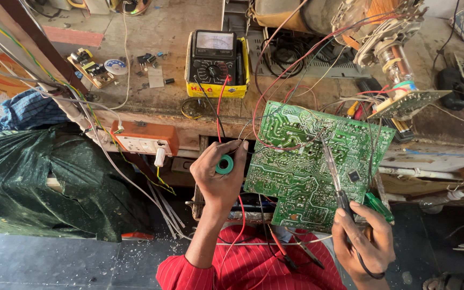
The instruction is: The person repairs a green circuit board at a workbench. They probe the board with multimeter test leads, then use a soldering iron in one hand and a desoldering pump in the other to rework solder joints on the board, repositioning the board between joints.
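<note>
A large green circuit board (307,161) leans against the workbench edge, solder side up, with red and white wires running to it. My left hand (218,174) grips a small green spool of solder wire (224,164) just left of the board. My right hand (363,239) holds a soldering iron (335,177) by its dark handle, with the thin tip resting on the board's upper middle. A green-handled tool (378,207) lies beside my right hand.
A yellow-cased analog multimeter (217,63) sits on the bench (162,32) with red and black leads hanging down. An orange socket box (145,137) hangs at the bench edge. A tube neck with a small board (404,80) stands at right. A green cloth bundle (44,177) lies left.
</note>
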Tool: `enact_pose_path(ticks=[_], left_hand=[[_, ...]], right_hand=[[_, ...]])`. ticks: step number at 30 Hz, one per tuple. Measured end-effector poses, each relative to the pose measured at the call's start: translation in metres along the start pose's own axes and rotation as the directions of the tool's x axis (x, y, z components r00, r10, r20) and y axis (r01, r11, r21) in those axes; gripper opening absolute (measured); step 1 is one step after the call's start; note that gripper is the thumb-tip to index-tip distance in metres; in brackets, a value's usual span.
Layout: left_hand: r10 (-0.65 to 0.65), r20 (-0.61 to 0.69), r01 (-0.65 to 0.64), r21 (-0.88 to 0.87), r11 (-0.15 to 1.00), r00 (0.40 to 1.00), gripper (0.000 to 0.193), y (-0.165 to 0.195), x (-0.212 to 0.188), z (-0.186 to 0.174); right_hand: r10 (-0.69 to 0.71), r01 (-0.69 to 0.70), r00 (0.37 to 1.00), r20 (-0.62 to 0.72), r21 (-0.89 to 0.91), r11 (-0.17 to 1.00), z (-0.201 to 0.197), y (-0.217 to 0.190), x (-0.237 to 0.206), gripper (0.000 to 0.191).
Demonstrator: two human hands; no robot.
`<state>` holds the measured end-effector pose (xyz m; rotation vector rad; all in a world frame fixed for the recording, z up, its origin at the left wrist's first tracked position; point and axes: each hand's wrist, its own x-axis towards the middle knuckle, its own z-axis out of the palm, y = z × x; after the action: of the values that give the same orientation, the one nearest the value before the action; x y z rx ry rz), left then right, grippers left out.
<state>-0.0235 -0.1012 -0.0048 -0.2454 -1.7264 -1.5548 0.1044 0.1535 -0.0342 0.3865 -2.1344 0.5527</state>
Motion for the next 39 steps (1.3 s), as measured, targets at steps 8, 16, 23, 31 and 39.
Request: enact_pose_path(ticks=[8,16,23,31,39], left_hand=[[-0.002,0.003,0.002,-0.004,1.0,1.0,0.01,-0.0008,-0.0015,0.0014],[-0.016,0.012,0.016,-0.002,1.0,1.0,0.01,-0.0009,-0.0024,0.0018],[-0.017,0.015,0.017,-0.013,1.0,1.0,0.01,-0.0009,-0.003,0.0026],[0.001,0.016,-0.001,-0.028,1.0,1.0,0.011,-0.0013,-0.003,0.0026],[0.004,0.011,-0.003,-0.043,0.999,1.0,0.011,-0.0014,-0.003,0.0028]], right_hand=[[-0.005,0.005,1.0,-0.009,-0.008,1.0,0.0012,0.0007,-0.0019,0.036],[0.004,-0.005,1.0,-0.025,-0.023,1.0,-0.0022,0.0016,-0.0021,0.033],[0.002,-0.002,1.0,-0.001,0.001,1.0,-0.0008,0.0016,-0.002,0.034],[-0.02,0.019,1.0,-0.013,-0.042,0.999,0.0006,0.0013,-0.0014,0.034],[0.009,-0.01,1.0,-0.029,-0.054,0.998,0.0011,0.0066,-0.0079,0.032]])
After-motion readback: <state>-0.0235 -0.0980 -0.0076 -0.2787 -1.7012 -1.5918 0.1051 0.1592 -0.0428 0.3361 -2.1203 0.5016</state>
